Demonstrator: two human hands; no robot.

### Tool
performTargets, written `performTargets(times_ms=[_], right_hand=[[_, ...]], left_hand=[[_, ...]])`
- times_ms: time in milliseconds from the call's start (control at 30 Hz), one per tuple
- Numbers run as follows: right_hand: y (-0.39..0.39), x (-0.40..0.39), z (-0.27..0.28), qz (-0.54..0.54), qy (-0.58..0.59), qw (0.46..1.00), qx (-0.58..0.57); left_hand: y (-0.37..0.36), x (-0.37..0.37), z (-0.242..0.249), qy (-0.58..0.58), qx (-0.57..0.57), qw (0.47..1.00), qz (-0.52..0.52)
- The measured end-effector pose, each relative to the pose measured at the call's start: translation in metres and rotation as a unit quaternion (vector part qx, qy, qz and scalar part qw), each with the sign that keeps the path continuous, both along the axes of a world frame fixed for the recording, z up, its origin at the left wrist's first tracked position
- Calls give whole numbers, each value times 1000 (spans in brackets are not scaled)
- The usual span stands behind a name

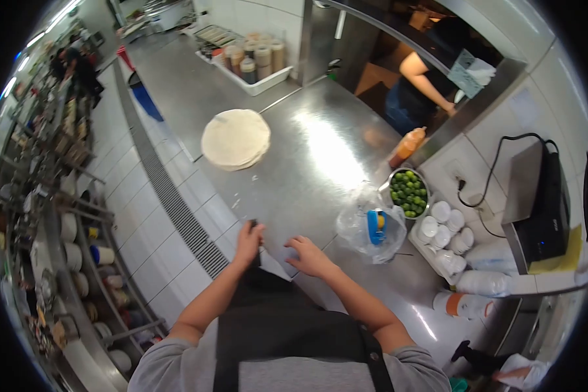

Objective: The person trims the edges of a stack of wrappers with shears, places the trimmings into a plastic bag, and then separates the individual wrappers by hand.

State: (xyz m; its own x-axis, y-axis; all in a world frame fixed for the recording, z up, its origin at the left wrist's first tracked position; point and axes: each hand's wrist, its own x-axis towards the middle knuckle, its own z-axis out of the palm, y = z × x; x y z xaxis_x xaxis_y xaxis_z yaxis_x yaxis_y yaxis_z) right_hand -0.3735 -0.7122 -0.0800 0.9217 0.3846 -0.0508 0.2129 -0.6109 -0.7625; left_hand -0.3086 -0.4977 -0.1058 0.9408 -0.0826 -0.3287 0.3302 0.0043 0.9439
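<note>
My left hand (247,244) is closed around a narrow dark object at the near edge of the steel counter (287,176). Parts of that object stick out above and below the fingers, and its kind does not show. To its right, my right hand (310,257) is held over the counter edge with its fingers apart and nothing in them. Beyond both hands lies a stack of flat round tortillas (236,139). Nearest on the right is a clear plastic bag (392,248) with a blue tape dispenser (375,227) on it.
A bowl of limes (409,193), a sauce bottle (408,146) and a tray of white cups (441,238) line the right side. A white bin of sauce bottles (258,85) stands at the back. Another person (418,81) is beyond the pass window. Shelves fill the left.
</note>
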Motion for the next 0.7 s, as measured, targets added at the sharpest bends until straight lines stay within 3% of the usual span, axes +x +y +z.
performTargets(times_ms=[133, 200, 433, 500, 633, 700], right_hand=[[26, 68, 1, -34, -34, 997, -67], [46, 116, 5, -65, 4, 989, -129], [88, 311, -55, -233, -37, 971, -37], [87, 353, -58, -375, 77, 924, 20], [101, 392, -48, -419, 86, 902, 63], [110, 400, -31, -465, 165, 870, -5]], left_hand=[[37, 40, -7, 31, -77, 994, 71], [55, 62, -15, 32, -69, 994, 83], [136, 155, -12, 40, -56, 986, 153], [154, 173, -11, 64, -48, 986, 149], [174, 195, -15, 82, -22, 987, 139], [177, 199, -15, 88, -22, 986, 137]])
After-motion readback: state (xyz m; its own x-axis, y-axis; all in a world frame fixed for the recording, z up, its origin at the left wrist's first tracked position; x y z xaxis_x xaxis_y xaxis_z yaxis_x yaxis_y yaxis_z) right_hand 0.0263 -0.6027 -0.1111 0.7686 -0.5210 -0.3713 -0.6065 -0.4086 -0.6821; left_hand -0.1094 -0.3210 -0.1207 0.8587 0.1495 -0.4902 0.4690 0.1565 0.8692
